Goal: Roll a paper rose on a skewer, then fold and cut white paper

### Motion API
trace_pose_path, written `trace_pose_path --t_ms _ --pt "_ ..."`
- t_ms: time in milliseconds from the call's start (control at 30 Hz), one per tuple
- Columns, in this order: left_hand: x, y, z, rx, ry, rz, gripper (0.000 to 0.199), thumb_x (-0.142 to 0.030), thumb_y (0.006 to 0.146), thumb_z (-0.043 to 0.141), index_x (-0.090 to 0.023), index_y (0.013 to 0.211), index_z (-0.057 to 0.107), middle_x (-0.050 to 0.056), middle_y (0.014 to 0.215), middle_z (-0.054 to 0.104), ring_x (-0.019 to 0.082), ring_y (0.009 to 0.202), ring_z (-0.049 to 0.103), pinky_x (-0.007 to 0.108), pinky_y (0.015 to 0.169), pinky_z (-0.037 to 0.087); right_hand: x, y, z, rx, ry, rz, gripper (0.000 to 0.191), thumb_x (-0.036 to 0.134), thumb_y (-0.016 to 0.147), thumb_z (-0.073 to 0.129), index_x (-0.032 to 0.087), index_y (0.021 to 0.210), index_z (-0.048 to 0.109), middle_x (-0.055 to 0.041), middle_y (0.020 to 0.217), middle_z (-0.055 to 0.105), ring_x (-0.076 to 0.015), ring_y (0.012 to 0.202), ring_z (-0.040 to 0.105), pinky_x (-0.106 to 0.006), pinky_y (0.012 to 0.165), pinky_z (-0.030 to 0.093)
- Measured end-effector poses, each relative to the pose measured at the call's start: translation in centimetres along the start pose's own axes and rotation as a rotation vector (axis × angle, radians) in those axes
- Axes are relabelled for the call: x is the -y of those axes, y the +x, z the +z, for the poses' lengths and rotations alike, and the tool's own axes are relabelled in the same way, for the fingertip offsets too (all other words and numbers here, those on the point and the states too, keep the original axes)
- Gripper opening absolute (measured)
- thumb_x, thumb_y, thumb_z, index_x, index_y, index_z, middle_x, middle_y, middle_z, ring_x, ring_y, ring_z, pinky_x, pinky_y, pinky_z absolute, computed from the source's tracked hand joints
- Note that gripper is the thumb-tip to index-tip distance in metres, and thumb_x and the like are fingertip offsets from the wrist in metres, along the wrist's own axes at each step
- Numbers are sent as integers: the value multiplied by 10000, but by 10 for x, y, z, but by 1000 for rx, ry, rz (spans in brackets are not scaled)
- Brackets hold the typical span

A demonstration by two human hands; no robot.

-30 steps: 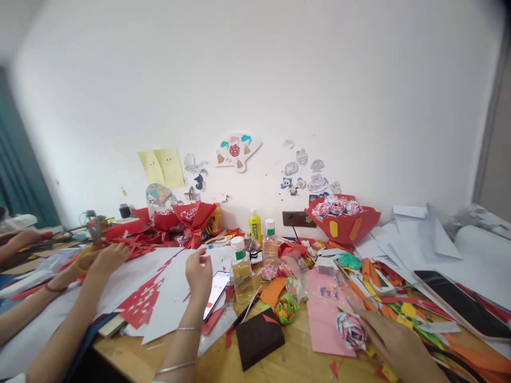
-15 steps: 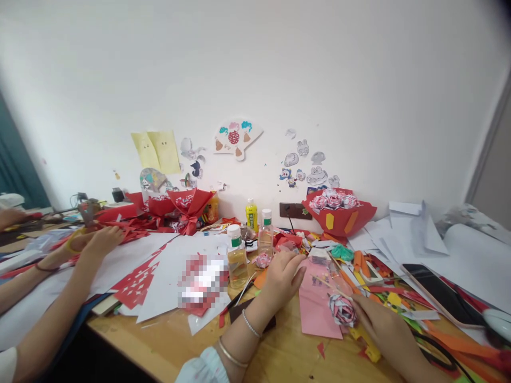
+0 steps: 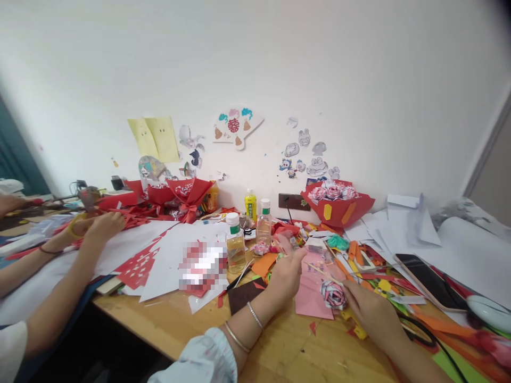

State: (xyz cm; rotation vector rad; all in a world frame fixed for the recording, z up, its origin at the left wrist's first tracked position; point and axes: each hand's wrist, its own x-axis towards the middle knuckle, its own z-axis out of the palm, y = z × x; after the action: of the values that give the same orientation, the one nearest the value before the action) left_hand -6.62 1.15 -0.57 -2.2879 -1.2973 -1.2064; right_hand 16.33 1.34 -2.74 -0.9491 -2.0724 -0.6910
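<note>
A paper rose (image 3: 334, 294), white with red and dark printing, sits at the fingertips of my right hand (image 3: 373, 314), which is closed on it. From those fingers a thin wooden stick (image 3: 321, 272) points left toward my other hand; how it joins the rose is hidden. My left hand (image 3: 284, 274) is raised over the table with its fingers pinched together. Something pale and see-through shows by its fingertips, too blurred to name. Below both hands lies a pink sheet of paper (image 3: 313, 303).
Clear bottles (image 3: 236, 250) and a yellow bottle (image 3: 250, 205) stand centrally. A red-wrapped bouquet (image 3: 339, 210) is at back right, a phone (image 3: 431, 282) right, and scissors (image 3: 417, 330) nearer. Paper scraps surround them. At left, another person's hands (image 3: 104, 227) work among red paper.
My left hand has risen from the small items by the pink sheet, and its fingers have closed into a pinch. My right hand still holds the rose. The view has tilted slightly.
</note>
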Motion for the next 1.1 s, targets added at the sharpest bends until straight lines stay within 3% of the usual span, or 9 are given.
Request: trace_pose_path --t_ms 233,500,867,1100 --pt "-4 -1 2 22 -27 -87 481 -67 810 341 -187 1266 435 5 708 602 147 660 539 257 629 419 1 0 -1 28 -28 -21 425 290 977 201 178 841 587 -18 594 652 -135 482 608 -240 472 367" --pt "-11 -2 -6 55 -62 -59 453 -105 857 291 -168 1296 382 35 768 620 160 701 551 280 664 430 0 -2 3 41 -53 -22 412 279 975 209 171 857 589 -30 632 664 -142 492 611 -252 476 366" --pt "-12 0 -8 123 2 -32 375 -122 860 301 -142 1197 465 50 754 623 175 680 554 296 650 426 1 -3 5 42 -15 -16 403 266 968 222 173 871 601 -35 618 659 -142 482 598 -249 473 369" --pt "-24 3 -11 104 -121 -179 366 -159 879 322 -141 1237 391 41 803 656 179 754 580 301 711 435 2 0 1 -4 -58 34 444 304 976 202 136 939 612 -27 529 628 -144 437 588 -239 438 353"
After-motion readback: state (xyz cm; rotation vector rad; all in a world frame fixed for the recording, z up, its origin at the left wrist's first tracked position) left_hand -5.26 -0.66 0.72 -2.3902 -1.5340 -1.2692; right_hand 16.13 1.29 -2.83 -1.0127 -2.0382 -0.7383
